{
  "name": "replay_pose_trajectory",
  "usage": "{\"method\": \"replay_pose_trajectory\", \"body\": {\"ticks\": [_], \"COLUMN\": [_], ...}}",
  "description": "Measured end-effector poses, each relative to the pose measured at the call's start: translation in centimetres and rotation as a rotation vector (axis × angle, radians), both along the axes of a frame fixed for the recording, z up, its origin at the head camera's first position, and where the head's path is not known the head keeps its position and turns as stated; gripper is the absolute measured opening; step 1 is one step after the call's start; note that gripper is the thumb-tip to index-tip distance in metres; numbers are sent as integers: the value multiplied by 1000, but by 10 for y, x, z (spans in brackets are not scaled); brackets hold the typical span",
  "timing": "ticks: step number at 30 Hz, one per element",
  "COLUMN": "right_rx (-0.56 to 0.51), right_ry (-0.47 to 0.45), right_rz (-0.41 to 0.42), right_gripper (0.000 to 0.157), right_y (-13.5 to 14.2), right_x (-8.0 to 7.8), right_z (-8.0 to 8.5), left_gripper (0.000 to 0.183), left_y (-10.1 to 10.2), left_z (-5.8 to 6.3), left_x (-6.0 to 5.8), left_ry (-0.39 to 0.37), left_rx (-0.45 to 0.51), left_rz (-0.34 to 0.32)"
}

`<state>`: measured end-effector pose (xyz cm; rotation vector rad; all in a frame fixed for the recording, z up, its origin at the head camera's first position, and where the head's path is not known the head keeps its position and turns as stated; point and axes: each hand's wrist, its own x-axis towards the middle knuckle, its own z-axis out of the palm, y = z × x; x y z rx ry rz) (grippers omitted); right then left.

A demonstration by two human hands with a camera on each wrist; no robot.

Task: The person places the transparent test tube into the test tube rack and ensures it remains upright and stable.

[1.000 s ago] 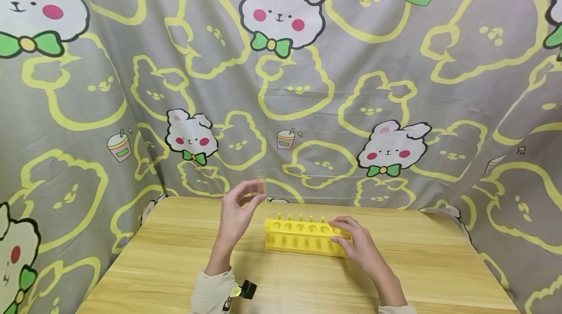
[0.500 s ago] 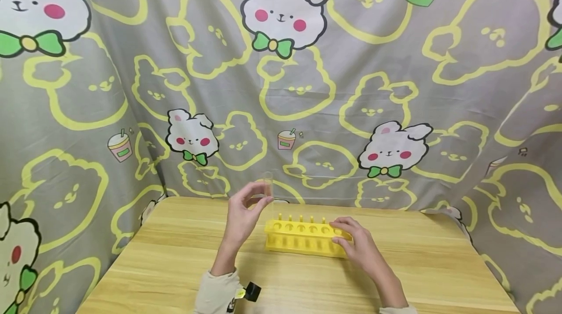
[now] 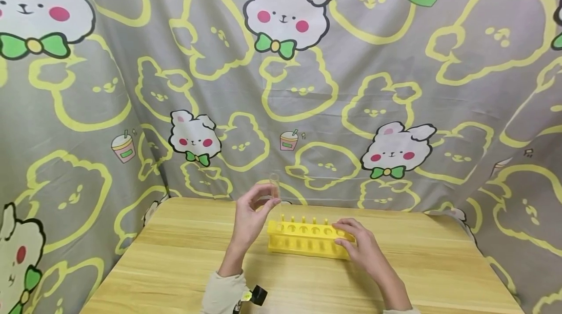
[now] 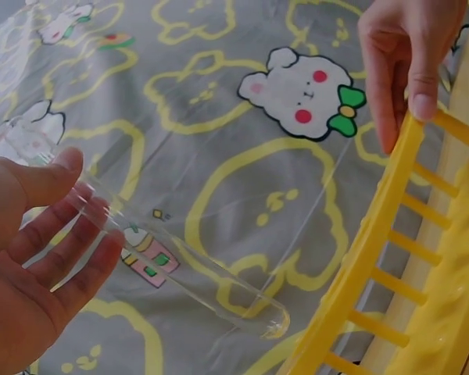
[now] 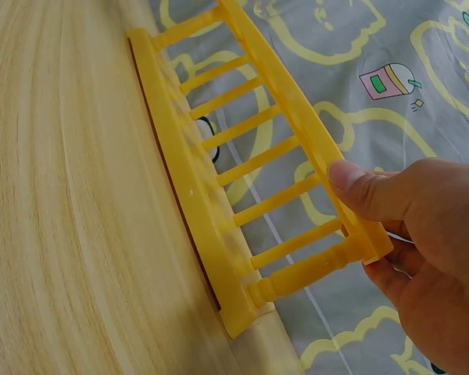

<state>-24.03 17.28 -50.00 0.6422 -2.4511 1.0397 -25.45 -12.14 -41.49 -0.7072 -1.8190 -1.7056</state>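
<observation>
A clear test tube [image 3: 274, 188] stands nearly upright in my left hand [image 3: 249, 216], pinched between thumb and fingers. In the left wrist view the see-through tube [image 4: 207, 280] runs down from the left hand [image 4: 43, 250], its rounded closed end beside the yellow rack [image 4: 358, 258]. The head view puts its lower end over the leftmost holes of the test tube rack [image 3: 307, 249]. My right hand [image 3: 363, 245] grips the rack's right end. In the right wrist view its thumb [image 5: 356, 180] lies on the rack's upper plate, with fingers around the other side.
The rack stands on a wood-grain table [image 3: 184, 255], with a row of short pegs [image 3: 304, 220] along its back. Behind and at both sides hangs a grey curtain [image 3: 307, 109] with cartoon rabbits. A small black cube [image 3: 259, 295] sits at the left sleeve.
My left hand has moved slightly to the right with the test tube, bringing it over the rack's left end. The right hand keeps its grip on the rack.
</observation>
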Motion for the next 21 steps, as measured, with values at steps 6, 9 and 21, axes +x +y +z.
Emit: {"method": "replay_pose_trajectory", "body": {"ticks": [6, 9, 21], "right_rx": [0, 2, 1], "right_ry": [-13, -15, -27], "right_rz": [2, 4, -6], "right_gripper": [38, 38, 39], "right_y": [0, -1, -1], "right_x": [0, 0, 1], "right_z": [-1, -1, 1], "left_gripper": [24, 24, 25], "left_y": [6, 8, 17], "left_z": [-5, -6, -7], "left_x": [-1, -1, -2], "left_ry": [46, 68, 46], "left_rx": [-14, -7, 19], "left_rz": [-24, -27, -38]}}
